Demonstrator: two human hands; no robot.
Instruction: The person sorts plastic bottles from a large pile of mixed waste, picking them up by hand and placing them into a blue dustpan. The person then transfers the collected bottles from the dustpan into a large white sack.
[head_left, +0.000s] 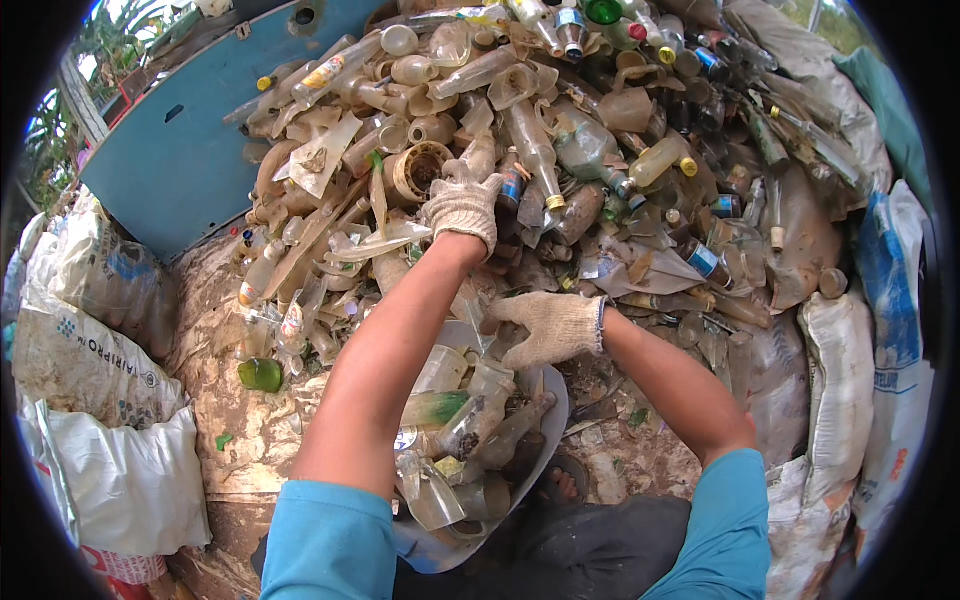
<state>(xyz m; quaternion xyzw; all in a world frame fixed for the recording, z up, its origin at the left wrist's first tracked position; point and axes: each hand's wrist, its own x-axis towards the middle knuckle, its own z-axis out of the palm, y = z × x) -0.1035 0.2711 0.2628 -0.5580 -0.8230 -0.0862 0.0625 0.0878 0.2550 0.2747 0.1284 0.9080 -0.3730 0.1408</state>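
Observation:
My left hand (462, 207), in a dirty knitted glove, reaches forward into a heap of glass bottles and jars (535, 145). Its fingers are apart, touching a cloudy clear bottle (480, 155) beside a dirt-crusted round jar (418, 172). Closer to me, my right hand (553, 328), gloved alike, is closed on a clear glass piece (478, 308); its exact shape is partly hidden. Below that hand, a pale plastic tub (553, 400) stands by my legs, holding several clear bottles and glasses (480, 415) and a green bottle (436, 408). My left forearm covers part of the tub.
A blue metal panel (185, 125) borders the heap at the far left. Stuffed white sacks (125, 480) line the left side, and more sacks (838, 390) stand on the right. A broken green glass piece (261, 375) and shards lie on the dirty ground (240, 440).

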